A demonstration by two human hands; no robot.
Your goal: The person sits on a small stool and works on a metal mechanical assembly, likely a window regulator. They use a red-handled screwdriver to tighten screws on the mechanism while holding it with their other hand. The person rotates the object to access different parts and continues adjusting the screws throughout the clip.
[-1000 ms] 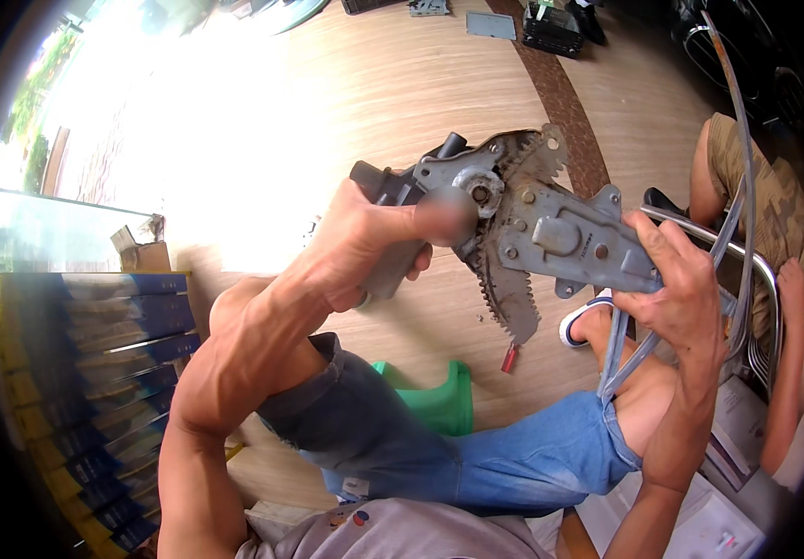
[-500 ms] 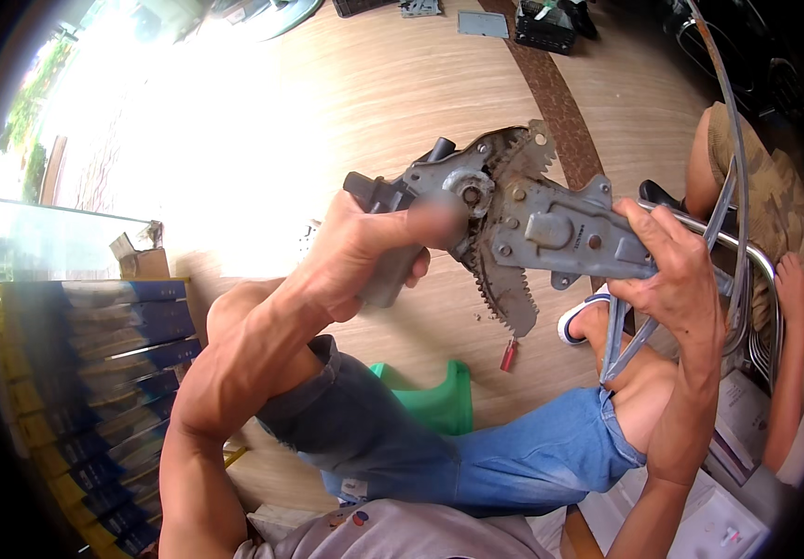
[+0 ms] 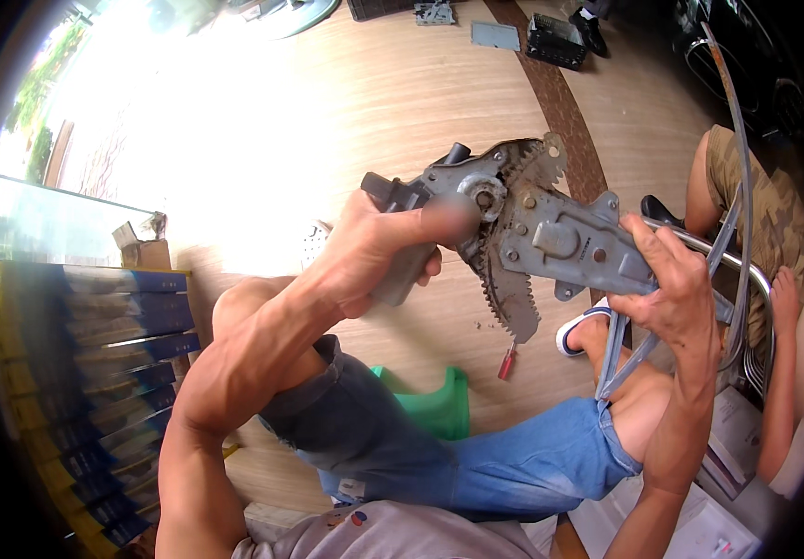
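I hold a grey metal window-regulator mechanism up in front of me, with a toothed sector gear hanging below its plate. My left hand grips the dark motor housing at its left end, a finger blurred over the round hub. My right hand clasps the plate's right end, where thin metal arms hang down. My knees in blue denim shorts lie beneath it.
A green plastic stool stands under my legs. A small red-handled tool lies on the wooden floor. Stacked blue and yellow boxes fill the left. Another person's leg and hand sit at right beside a chrome frame.
The mechanism has swung slightly down and right in my hands. My left finger has moved across the hub and is now blurred.
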